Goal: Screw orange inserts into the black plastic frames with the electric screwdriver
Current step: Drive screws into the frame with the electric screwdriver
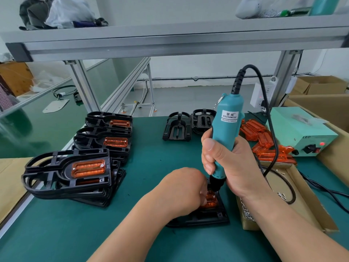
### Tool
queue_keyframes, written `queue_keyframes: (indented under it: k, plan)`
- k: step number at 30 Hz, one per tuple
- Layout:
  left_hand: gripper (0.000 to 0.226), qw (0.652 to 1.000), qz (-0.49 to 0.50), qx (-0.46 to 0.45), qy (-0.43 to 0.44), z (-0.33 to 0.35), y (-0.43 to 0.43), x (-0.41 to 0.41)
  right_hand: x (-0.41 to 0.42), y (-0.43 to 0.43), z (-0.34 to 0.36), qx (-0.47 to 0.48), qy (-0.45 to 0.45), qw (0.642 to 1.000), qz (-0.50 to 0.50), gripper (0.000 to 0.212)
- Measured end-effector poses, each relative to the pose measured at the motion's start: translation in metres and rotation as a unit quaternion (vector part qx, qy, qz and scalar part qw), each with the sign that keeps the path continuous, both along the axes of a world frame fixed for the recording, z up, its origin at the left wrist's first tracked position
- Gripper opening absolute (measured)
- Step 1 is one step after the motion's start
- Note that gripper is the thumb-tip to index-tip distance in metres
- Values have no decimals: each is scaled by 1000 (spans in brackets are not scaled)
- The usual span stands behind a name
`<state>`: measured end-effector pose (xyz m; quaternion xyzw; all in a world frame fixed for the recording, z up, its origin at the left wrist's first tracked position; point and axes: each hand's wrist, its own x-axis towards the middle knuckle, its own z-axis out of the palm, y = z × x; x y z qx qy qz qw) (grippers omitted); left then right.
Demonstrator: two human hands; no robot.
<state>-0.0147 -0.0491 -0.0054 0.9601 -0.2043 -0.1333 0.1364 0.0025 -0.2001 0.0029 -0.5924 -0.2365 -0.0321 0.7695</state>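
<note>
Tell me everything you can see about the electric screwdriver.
The electric screwdriver is teal, plastic-looking, with a white KEENWISE label, a black nose at the bottom, a wire hook near the top, and a ribbed black cord leaving the top and arching down to the right. It stands nearly upright, its top leaning slightly right. The right hand grips its lower body. Its nose points down onto the orange insert in the black frame, next to the left hand; the bit itself is hidden.
</note>
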Motion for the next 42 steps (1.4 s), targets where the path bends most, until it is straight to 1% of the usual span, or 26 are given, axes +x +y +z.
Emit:
queue_keyframes:
  k: [3,7,13,15,19,24,30,36,40,42]
  plan:
    - [5,1000,-1,8,-6,-1,-1,-1,0,0,0,-1,-1,1000,1,33]
    - [9,1000,-5,11,-7,-2,-1,0,0,-1,-1,-12,0,1000,8,28]
    - [12,1000,-4,23,2,-2,-2,-1,-1,1,-2,-32,-19,998,49,22]
    - [14,1000,-4,27,3,-2,-2,-1,-1,0,-2,-35,-22,998,57,24]
    - [11,1000,-7,30,-6,-3,-3,-1,-1,-3,-4,-21,-7,998,60,33]
    - [11,1000,-4,27,-12,-4,-2,-1,3,-2,-6,-21,7,998,57,36]
    - [11,999,-7,29,-15,-2,-3,0,3,-2,-7,-8,11,999,41,31]
    - [10,999,-3,36,-13,-3,-5,-1,0,-3,-5,-12,13,999,50,33]
    - [11,999,3,41,-9,-3,-7,-2,-5,-1,3,-9,-17,999,46,34]
    - [12,999,5,41,-17,-3,-7,-2,-8,1,13,22,-48,998,44,33]
